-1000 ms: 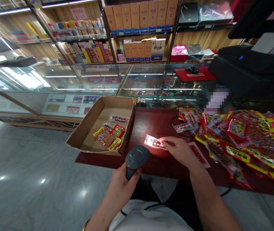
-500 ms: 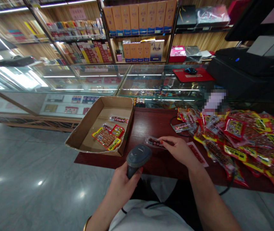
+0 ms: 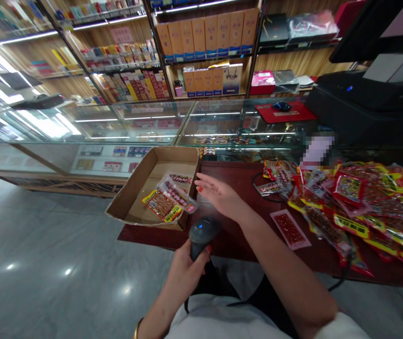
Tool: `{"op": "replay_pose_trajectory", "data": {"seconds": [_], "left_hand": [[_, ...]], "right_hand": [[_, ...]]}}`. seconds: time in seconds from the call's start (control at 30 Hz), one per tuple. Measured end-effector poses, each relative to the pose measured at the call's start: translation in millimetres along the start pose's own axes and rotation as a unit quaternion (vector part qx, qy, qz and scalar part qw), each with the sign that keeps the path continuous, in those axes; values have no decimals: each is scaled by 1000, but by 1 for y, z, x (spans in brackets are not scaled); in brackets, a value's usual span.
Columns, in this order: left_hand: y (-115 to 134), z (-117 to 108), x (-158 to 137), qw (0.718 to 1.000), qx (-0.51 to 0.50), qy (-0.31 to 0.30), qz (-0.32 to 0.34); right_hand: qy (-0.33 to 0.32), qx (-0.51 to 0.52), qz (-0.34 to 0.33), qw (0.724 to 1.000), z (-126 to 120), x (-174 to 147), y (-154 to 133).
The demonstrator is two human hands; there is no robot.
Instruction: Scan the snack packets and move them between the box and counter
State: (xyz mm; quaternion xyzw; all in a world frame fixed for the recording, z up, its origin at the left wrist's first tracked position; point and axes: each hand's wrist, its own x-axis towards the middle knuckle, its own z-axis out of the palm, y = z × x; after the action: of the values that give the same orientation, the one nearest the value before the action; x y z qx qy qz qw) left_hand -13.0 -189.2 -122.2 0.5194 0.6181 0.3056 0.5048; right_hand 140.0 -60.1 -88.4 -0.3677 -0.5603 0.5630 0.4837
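My left hand (image 3: 187, 268) is wrapped round the handle of a dark grey barcode scanner (image 3: 204, 231), held in front of the table edge. My right hand (image 3: 220, 195) is open, fingers stretched toward the cardboard box (image 3: 125, 200), with nothing in it. Just left of its fingertips a clear snack packet (image 3: 177, 194) is over the box, slanted above the other packets; whether it touches them I cannot tell. A red-and-yellow snack packet (image 3: 160, 205) lies in the box beneath it. To the right of my forearm, a flat red snack packet (image 3: 290, 229) lies on the table.
A heap of snack packets (image 3: 371, 207) covers the right side of the dark red table (image 3: 234, 176). Behind stands a glass counter (image 3: 218, 120) with a mouse (image 3: 281, 106) on a red mat. A black cable (image 3: 341, 278) hangs at the table's front edge.
My right hand has moved left from the table to the box and let go of the clear snack packet. The scanner stays in my left hand and now shows a blue light.
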Motion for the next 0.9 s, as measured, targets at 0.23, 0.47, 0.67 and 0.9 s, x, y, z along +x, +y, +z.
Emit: {"op": "replay_pose_trajectory", "data": {"seconds": [0.23, 0.47, 0.67, 0.9], "left_hand": [[1, -5, 6, 1000, 9, 1, 12], [11, 2, 16, 999, 31, -11, 15], [17, 7, 14, 999, 32, -23, 17], [6, -2, 7, 1000, 11, -4, 0]], "right_hand": [[208, -389, 37, 896, -98, -96, 22], [248, -633, 221, 699, -153, -186, 32], [200, -681, 220, 669, -139, -173, 31], [170, -701, 147, 677, -117, -160, 36]]}}
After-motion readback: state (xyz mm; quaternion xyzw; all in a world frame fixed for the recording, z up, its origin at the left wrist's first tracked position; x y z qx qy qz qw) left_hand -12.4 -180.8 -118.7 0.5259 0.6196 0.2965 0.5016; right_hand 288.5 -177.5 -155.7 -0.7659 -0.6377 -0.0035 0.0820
